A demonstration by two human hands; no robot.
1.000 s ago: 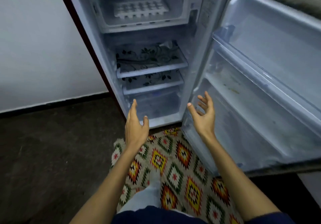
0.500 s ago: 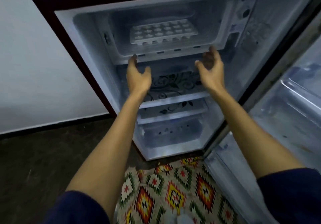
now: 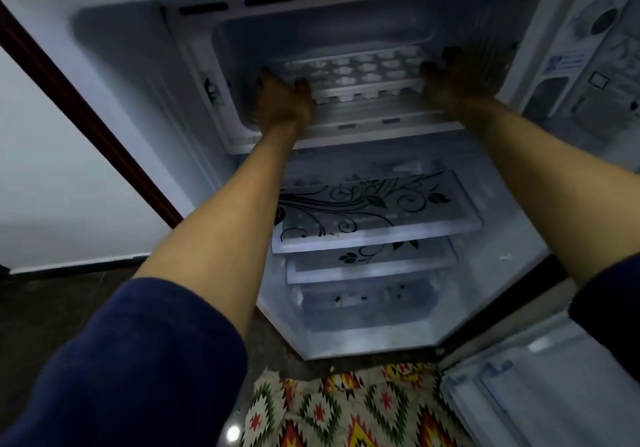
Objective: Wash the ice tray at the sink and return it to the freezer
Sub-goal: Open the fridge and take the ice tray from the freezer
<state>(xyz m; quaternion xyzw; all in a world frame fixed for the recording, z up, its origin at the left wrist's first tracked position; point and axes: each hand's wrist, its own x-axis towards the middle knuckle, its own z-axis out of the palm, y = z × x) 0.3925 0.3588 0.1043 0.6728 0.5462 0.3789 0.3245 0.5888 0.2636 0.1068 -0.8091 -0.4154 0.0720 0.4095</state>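
A white ice tray (image 3: 360, 72) with rows of round cells lies flat on the floor of the freezer compartment (image 3: 346, 127) at the top of the open fridge. My left hand (image 3: 282, 100) is inside the compartment at the tray's left end, with the thumb by its front left corner. At the tray's right end is my right hand (image 3: 450, 79), fingers spread against it. Both hands are dark and blurred in the shadow. Neither is visibly closed around the tray, which still rests on the freezer floor.
Below the freezer are two glass shelves with a black floral print (image 3: 374, 211) and a clear drawer (image 3: 367, 304). The open fridge door (image 3: 554, 394) stands at the lower right. A patterned mat (image 3: 346, 408) lies on the dark floor, and a white wall (image 3: 52, 186) is at the left.
Both hands rose from below the freezer ledge and went into the compartment, ending at the two ends of the ice tray. My head moved closer to the fridge.
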